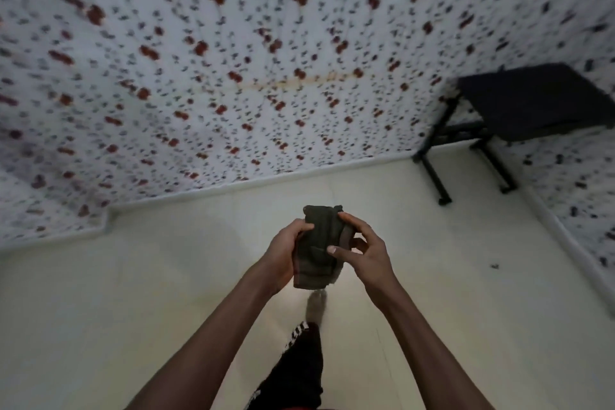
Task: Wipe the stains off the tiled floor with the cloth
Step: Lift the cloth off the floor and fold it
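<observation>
Patterned wallpaper (pixel 199 76) with red and grey motifs fills the whole background far beyond the hands, and below it the pale tiled floor (pixel 133 293) spreads under and around them. Up and to the right of the hands a dark bench (pixel 529 103) on black legs stands against the wall. The cloth (pixel 319 245), dark and folded into a thick pad, is held in the air between both hands, well above the floor. The left hand (pixel 286 253) grasps its left edge with curled fingers, and the right hand (pixel 362 246) pinches its right side, the thumb pressing on the front. A small dark speck (pixel 494 266) lies on the floor to the right of the right hand; it may be a stain or only debris, I cannot tell. The risk, in my judgement, is that the pad unfolds when one hand lets go, so only a loose corner would touch the tiles. Also the stains are hard to see on this pale floor, so some could be missed. No brand, label or readable writing is visible anywhere.
</observation>
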